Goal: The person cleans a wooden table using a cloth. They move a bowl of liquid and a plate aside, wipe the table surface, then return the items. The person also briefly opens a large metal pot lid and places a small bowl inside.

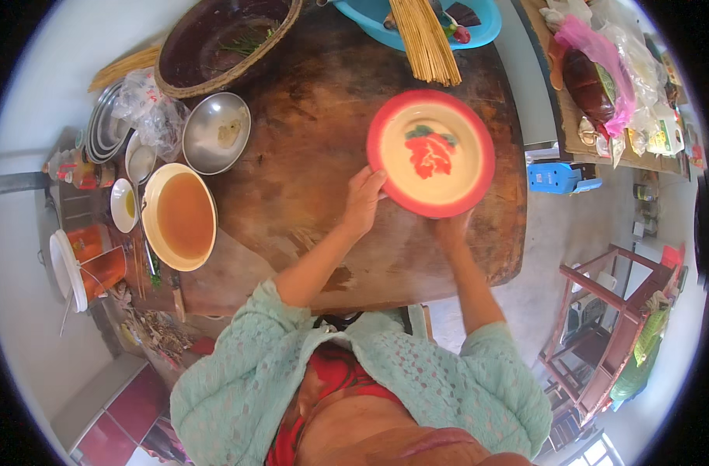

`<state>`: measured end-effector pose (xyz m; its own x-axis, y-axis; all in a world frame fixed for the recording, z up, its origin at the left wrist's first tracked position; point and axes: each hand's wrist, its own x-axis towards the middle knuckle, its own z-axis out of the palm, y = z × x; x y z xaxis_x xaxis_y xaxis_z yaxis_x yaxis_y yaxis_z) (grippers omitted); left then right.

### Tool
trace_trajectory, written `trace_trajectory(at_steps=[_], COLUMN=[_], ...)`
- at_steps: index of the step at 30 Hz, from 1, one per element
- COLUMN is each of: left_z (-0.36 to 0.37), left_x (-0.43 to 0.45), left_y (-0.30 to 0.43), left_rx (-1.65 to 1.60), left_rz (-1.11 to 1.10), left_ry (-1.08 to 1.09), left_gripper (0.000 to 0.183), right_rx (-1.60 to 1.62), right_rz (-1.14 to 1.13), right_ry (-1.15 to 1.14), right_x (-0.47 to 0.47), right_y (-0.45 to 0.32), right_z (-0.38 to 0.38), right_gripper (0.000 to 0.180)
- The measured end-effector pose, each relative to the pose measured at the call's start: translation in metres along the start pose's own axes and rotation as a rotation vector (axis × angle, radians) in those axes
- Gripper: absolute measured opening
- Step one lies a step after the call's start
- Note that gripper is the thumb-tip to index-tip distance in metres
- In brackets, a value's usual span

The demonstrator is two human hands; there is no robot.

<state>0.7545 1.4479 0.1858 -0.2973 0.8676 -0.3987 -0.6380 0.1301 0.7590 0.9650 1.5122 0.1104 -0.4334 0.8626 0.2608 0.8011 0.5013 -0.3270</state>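
A red-rimmed enamel basin (pixel 431 154) with a red flower painted on its cream inside is held over the right part of the wooden table. My left hand (pixel 366 195) grips its lower left rim, the thumb on top. My right hand (pixel 452 224) is at its lower edge, the fingers hidden beneath it. Nothing lies inside the basin. To the left, a cream enamel basin (pixel 185 217) holds brown liquid, and above it stands a metal bowl (pixel 217 133) with some residue.
A large dark basin (pixel 179 46) with green stems stands at the back left. A straw whisk (pixel 427 46) lies across a blue plastic basin (pixel 494 20). Small bowls, a ladle (pixel 141 163) and a knife's wooden handle (pixel 179 304) line the left side. A wooden frame (pixel 599 285) stands right.
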Motion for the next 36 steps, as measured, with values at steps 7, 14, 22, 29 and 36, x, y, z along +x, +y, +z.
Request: trace_trajectory(at_steps=[7,14,22,29,36], left_z=[0.052,0.063,0.042,-0.104,-0.268], left_x=[0.062,0.09,0.089,-0.089,-0.28], left_y=[-0.047,-0.082,-0.05,0.018,-0.014], left_rx=[-0.037,0.095,0.315,0.358,1.352], left_rz=[-0.005,0.007,-0.213,0.111,0.25], left_ry=[-0.169,-0.125,-0.106,0.25,1.066], left_gripper=[0.025,0.026,0.033,0.021,0.025], right_rx=[-0.009,0.002,-0.011,-0.068,-0.344], right_rz=[-0.063,-0.1,-0.209,-0.26,-0.357], right_ry=[-0.349,-0.387,-0.296,-0.086,0.103], right_x=[-0.105,-0.09,0.013,0.098,0.186], right_y=[-0.086,-0.103,-0.149,-0.156,-0.127], right_z=[-0.008,-0.014,0.015,0.073,0.124], right_gripper=[0.064,0.06,0.06,0.063,0.063])
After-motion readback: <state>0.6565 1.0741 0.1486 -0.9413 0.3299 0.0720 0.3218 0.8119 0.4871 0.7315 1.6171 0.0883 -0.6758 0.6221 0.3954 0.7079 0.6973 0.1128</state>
